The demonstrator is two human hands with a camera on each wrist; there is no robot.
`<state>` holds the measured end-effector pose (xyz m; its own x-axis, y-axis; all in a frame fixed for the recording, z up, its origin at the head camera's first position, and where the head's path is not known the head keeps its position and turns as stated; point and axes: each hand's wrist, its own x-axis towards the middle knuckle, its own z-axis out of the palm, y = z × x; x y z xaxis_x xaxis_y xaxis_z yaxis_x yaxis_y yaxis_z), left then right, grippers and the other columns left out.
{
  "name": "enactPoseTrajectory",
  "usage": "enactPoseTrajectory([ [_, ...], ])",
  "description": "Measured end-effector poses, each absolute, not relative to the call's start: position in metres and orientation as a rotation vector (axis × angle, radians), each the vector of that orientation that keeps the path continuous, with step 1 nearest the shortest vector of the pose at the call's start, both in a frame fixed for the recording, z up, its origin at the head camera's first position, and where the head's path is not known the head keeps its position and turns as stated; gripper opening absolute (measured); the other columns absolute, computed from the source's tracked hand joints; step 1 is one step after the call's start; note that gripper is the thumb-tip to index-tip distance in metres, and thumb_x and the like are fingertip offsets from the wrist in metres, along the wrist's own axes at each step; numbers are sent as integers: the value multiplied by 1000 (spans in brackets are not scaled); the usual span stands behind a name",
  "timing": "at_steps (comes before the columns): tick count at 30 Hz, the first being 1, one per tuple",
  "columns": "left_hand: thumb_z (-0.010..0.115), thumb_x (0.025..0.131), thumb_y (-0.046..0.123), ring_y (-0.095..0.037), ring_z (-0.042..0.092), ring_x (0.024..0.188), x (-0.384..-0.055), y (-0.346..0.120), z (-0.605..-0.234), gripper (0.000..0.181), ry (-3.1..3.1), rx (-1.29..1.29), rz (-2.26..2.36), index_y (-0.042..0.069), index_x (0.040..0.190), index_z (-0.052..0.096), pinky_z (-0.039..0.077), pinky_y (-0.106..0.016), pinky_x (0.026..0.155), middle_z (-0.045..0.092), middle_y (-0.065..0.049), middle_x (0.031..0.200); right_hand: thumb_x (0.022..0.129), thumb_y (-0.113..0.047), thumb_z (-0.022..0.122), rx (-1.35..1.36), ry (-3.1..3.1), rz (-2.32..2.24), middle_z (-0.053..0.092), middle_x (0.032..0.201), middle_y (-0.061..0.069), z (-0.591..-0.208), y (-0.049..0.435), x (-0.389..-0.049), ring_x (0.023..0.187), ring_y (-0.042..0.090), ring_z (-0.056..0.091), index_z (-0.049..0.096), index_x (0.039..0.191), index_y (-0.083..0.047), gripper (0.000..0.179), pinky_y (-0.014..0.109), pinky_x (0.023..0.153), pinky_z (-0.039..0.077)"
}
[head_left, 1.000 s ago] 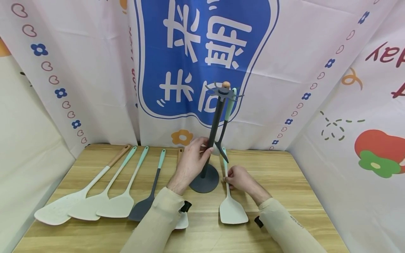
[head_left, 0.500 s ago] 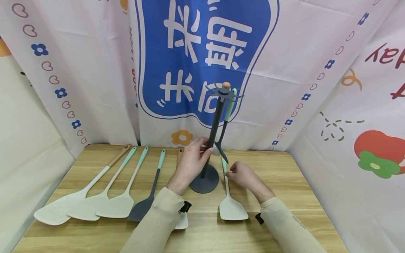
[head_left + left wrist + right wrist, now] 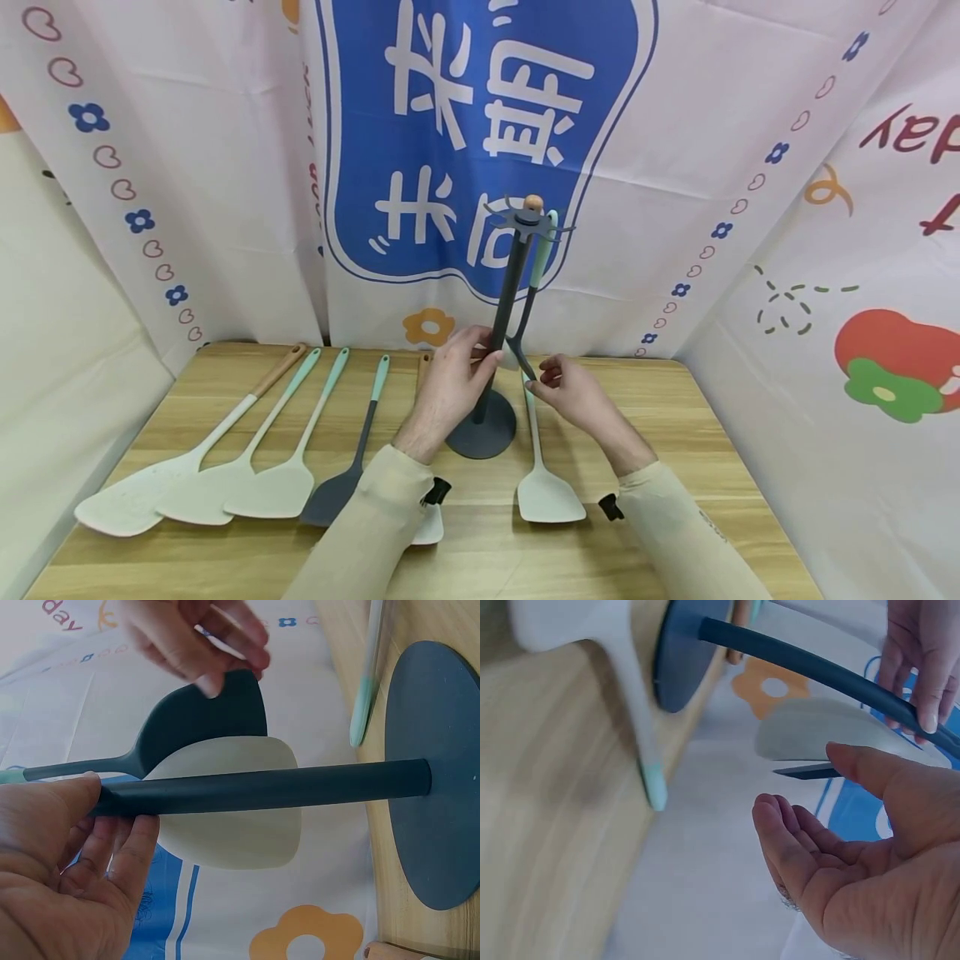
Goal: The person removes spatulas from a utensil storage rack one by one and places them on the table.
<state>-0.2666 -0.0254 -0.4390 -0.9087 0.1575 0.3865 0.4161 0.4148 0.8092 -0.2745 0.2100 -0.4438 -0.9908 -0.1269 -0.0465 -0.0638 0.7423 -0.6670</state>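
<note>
My left hand (image 3: 450, 375) grips the dark pole (image 3: 510, 287) of an upright utensil stand with thumb and fingers. From the stand's hooked top (image 3: 527, 221) hangs a dark spatula (image 3: 530, 304) with a mint handle. A pale utensil head (image 3: 232, 844) hangs behind the pole in the left wrist view. My right hand (image 3: 577, 396) is raised beside the dark spatula's lower end, fingers loosely bent and thumb apart from them; nothing is in its grasp. Below it, a white spatula (image 3: 550, 498) with a mint handle lies on the table, its handle end partly hidden.
Left of the stand's round base (image 3: 483, 435) lie a wood-handled white turner (image 3: 131, 500), two white spatulas with mint handles (image 3: 281, 487) and a dark spatula (image 3: 333, 496). Another white utensil (image 3: 429, 527) is mostly under my left forearm. Printed cloth surrounds the wooden table (image 3: 645, 533).
My right hand has let go of the white spatula on the table and risen up to the hanging dark spatula. The white spatula slid slightly away from me. My left hand stays on the pole.
</note>
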Motion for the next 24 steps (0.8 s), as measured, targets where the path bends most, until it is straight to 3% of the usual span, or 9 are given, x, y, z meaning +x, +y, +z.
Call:
enactPoseTrajectory([
  [8,76,117,15,-36,83,127,-267,-26,-440,27,-2420,-505,-1502,6,142,74,74,-47,107,75,-17,140,113,-31,80,-202,2863,-1155,78,138,23,-425,202,-273,134,42,78,65,152,4,54,58,114,68],
  [16,76,116,15,-36,83,126,-268,-26,-440,27,-2415,-511,-1485,6,141,75,74,-47,105,75,-18,139,114,-26,78,-291,2912,-1261,78,137,25,-404,197,-274,134,46,79,66,149,5,48,59,112,70],
  [24,76,116,14,-36,84,125,-269,-25,-439,27,-2415,-509,-1491,6,141,75,74,-47,106,75,-18,138,115,-21,75,-343,2940,-1399,75,143,26,-383,190,-276,137,45,75,65,153,5,47,61,122,65],
])
